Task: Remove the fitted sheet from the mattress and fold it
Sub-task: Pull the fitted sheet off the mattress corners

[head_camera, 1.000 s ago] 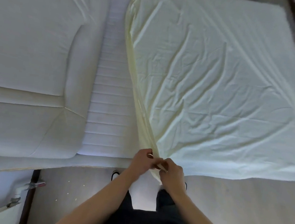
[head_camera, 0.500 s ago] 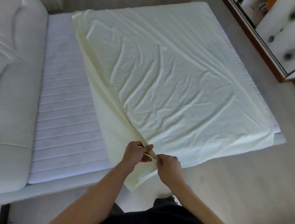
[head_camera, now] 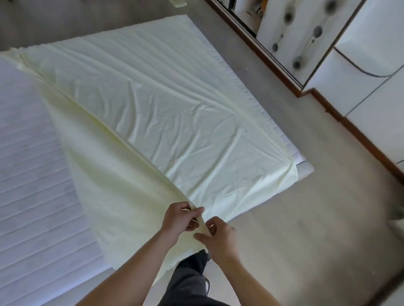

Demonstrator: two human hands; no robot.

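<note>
Fabric is the thing that has shifted: the pale yellow fitted sheet (head_camera: 165,111) now lies pulled diagonally across the mattress (head_camera: 12,165), leaving more of the quilted white surface bare on the left than 1 second ago. Your left hand (head_camera: 180,218) and right hand (head_camera: 220,238) have kept the same near corner pinched between fingers and thumbs, each grip closed on the cloth, almost touching, just off the near edge of the bed. The far left corner looks bunched and free; the right corner, at the mattress's right end, seems still draped over it, though I cannot tell whether it is hooked. By my reading the removal is more than half done. You probably need that right corner loose before folding, so pull gently rather than yank.
</note>
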